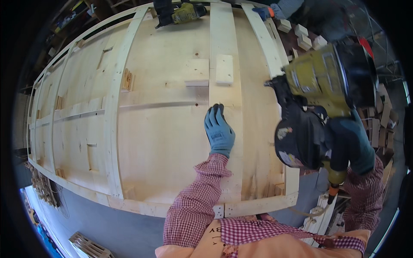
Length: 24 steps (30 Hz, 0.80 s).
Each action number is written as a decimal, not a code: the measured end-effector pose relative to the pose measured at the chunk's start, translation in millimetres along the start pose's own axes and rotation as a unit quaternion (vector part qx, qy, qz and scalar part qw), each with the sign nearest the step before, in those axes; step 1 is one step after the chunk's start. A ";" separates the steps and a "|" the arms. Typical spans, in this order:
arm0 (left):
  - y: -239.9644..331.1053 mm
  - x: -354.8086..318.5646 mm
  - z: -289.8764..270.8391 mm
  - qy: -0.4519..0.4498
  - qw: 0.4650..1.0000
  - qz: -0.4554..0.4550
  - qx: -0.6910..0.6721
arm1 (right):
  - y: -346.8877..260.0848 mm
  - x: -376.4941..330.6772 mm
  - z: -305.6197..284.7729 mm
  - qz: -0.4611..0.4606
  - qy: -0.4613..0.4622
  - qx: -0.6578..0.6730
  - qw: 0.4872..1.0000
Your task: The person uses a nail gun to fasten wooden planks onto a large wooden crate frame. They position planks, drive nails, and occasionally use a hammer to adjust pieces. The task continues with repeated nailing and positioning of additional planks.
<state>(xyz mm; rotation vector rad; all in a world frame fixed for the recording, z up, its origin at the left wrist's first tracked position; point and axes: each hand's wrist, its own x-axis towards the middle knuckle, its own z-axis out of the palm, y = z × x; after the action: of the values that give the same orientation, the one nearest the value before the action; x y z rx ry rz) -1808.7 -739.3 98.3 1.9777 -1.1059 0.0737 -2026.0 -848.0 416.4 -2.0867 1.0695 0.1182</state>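
My left hand (218, 131), in a blue glove, lies flat with fingers apart on a long upright plank (225, 86) of a large pale plywood panel (159, 129). My right hand (350, 144), in a dark glove, grips the handle of a yellow-and-black nail gun (320, 90), raised near the panel's right rail (269, 51). Its black round magazine (299, 139) hangs below, and a hose (312, 211) trails from the handle. Two small wood blocks (224, 69) sit either side of the plank, beyond my left fingertips.
A second yellow nail gun (180, 13) rests at the panel's far edge. Another person's gloved hand (263, 12) touches the far right rail. Loose wood blocks (301, 36) lie right of the panel, stacked timber (383, 120) further right, a pallet (88, 246) on the grey floor.
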 end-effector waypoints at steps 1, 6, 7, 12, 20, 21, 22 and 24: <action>0.1 -1.4 1.1 0.000 1.000 0.003 0.002 | -0.1 -21.0 10.5 0.048 0.106 0.141 0.983; -2.0 -3.6 3.6 -0.002 1.000 0.016 0.009 | 75.4 -149.4 18.3 0.150 0.183 0.304 0.923; -0.5 -3.1 6.0 -0.003 1.000 0.026 0.011 | 102.7 -176.6 23.3 0.130 0.183 0.234 0.946; 0.1 -6.7 17.9 -0.019 0.998 0.063 0.008 | 109.4 -256.7 20.1 0.241 0.242 0.418 0.842; 105.9 -111.4 -11.4 -0.229 0.967 0.016 -0.115 | 326.1 -306.0 61.5 0.193 0.277 0.418 0.843; 114.3 -134.8 -6.4 -0.236 0.960 -0.018 -0.151 | 360.9 -307.7 71.5 0.167 0.263 0.389 0.867; 126.1 -154.1 -5.5 -0.277 0.942 -0.096 -0.163 | 378.9 -303.9 72.9 0.149 0.252 0.370 0.882; 151.4 -179.9 4.5 -0.319 0.921 -0.158 -0.160 | 399.6 -292.0 71.9 0.124 0.246 0.339 0.900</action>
<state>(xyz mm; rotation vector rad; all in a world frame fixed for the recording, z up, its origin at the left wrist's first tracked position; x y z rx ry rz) -2029.0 -659.2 117.1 1.8882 -1.0773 -0.9264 -2485.3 -748.1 245.7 -1.3588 1.4182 -0.6106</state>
